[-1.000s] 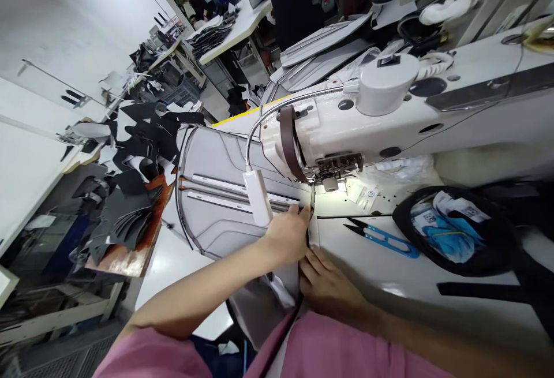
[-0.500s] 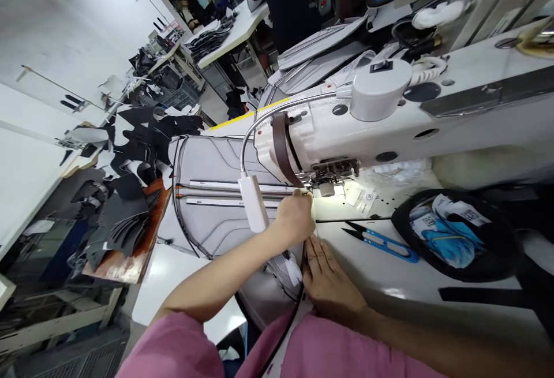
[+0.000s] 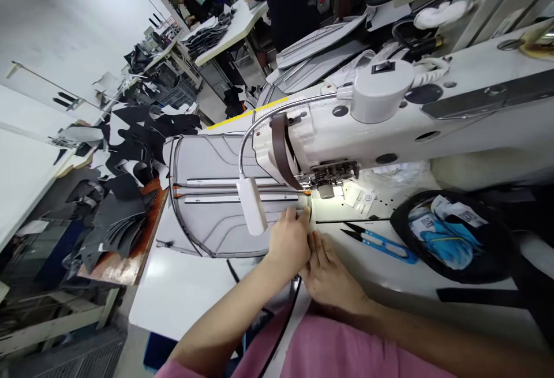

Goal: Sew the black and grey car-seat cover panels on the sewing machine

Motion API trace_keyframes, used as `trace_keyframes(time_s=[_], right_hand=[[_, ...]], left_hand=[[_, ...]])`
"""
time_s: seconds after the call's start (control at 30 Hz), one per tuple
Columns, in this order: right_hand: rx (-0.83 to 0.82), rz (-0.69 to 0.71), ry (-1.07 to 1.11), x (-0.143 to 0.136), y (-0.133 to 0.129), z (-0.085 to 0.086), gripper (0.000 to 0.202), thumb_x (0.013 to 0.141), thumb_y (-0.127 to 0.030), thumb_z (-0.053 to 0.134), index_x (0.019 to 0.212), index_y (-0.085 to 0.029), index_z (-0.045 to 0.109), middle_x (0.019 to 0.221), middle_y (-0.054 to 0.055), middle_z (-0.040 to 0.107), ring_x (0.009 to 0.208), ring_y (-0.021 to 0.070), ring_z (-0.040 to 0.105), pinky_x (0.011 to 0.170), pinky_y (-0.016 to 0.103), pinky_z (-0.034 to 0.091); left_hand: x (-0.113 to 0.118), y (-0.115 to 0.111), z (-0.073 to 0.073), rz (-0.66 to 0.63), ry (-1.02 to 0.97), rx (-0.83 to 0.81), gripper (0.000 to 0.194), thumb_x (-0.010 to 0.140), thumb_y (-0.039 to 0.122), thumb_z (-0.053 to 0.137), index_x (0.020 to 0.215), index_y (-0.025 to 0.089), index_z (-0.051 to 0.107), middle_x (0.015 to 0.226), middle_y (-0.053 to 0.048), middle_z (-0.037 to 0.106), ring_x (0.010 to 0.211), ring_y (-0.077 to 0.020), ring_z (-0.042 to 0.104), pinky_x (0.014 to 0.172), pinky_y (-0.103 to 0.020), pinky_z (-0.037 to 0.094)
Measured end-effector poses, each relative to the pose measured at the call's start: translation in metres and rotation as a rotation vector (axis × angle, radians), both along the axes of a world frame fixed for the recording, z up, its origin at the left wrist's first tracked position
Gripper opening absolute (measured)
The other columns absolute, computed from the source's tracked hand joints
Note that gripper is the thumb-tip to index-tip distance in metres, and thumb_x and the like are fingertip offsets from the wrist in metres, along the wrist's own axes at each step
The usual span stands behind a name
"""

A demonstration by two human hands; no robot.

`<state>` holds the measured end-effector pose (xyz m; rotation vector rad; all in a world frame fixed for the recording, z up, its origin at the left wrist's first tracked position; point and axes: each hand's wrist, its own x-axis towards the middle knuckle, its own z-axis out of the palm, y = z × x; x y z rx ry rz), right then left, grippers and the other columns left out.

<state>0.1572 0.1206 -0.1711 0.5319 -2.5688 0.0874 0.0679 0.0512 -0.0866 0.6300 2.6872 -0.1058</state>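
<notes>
A grey quilted fabric panel [image 3: 242, 225] with dark piping round its edge lies on the sewing machine's bed, its right edge running under the machine head [image 3: 324, 179]. My left hand [image 3: 289, 240] is closed on that right edge, a little nearer me than the needle area, thumb side towards the machine. Just below and to the right, my right hand [image 3: 326, 271] lies flat with its fingers stretched out, the fingertips beside the left hand at the panel's edge. A black strip [image 3: 288, 320] runs from the hands down towards my lap. The needle itself is hidden.
Blue thread snips [image 3: 381, 245] lie right of my hands, next to a black fabric pouch [image 3: 454, 239] holding blue-and-white items. A white lamp [image 3: 253, 205] hangs over the panel. Dark cut pieces [image 3: 123, 216] are stacked on a side table at left. Another person [image 3: 281, 3] stands behind.
My left hand has moved down the panel's edge towards me, away from the needle area. The grey folded part below my left forearm has gone from view, showing white tabletop. My right hand has barely shifted.
</notes>
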Motion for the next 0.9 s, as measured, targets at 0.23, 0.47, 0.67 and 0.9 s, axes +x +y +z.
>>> trace_keyframes(time_s=[0.23,0.47,0.67,0.9], right_hand=[[-0.023,0.024,-0.020,-0.005,0.001,-0.002,0.029,0.077,-0.018,0.045,0.096,-0.007,0.064,0.100,0.030,0.066,0.098,0.0353,0.065,0.090,0.050,0.045],[-0.015,0.036,-0.076,-0.006,0.005,0.000,0.034,0.077,-0.018,0.045,0.102,-0.004,0.063,0.104,0.030,0.065,0.101,0.0347,0.064,0.092,0.048,0.046],[-0.007,0.034,-0.145,-0.011,0.013,0.011,0.035,0.078,-0.017,0.044,0.102,-0.001,0.064,0.111,0.033,0.061,0.106,0.0348,0.062,0.096,0.045,0.045],[-0.036,0.039,-0.170,-0.018,0.016,0.005,0.038,0.077,-0.017,0.048,0.109,-0.001,0.060,0.116,0.033,0.059,0.111,0.0350,0.059,0.099,0.048,0.042]], left_hand=[[-0.027,0.015,-0.017,-0.044,0.079,-0.024,0.056,0.069,0.009,0.054,0.124,0.014,0.052,0.105,-0.013,0.057,0.097,-0.0259,0.055,0.076,-0.034,0.048],[-0.023,0.012,-0.025,-0.082,0.305,-0.003,0.034,0.078,0.011,0.052,0.111,0.016,0.058,0.104,-0.012,0.056,0.094,-0.0255,0.052,0.079,-0.038,0.045],[-0.015,-0.007,-0.025,-0.224,0.456,0.084,0.025,0.086,0.016,0.051,0.109,0.021,0.059,0.097,-0.008,0.057,0.089,-0.0230,0.049,0.074,-0.035,0.043],[-0.042,0.007,-0.036,-0.367,0.448,0.029,0.018,0.084,0.009,0.047,0.094,0.014,0.062,0.094,-0.012,0.059,0.092,-0.0263,0.052,0.075,-0.037,0.045]])
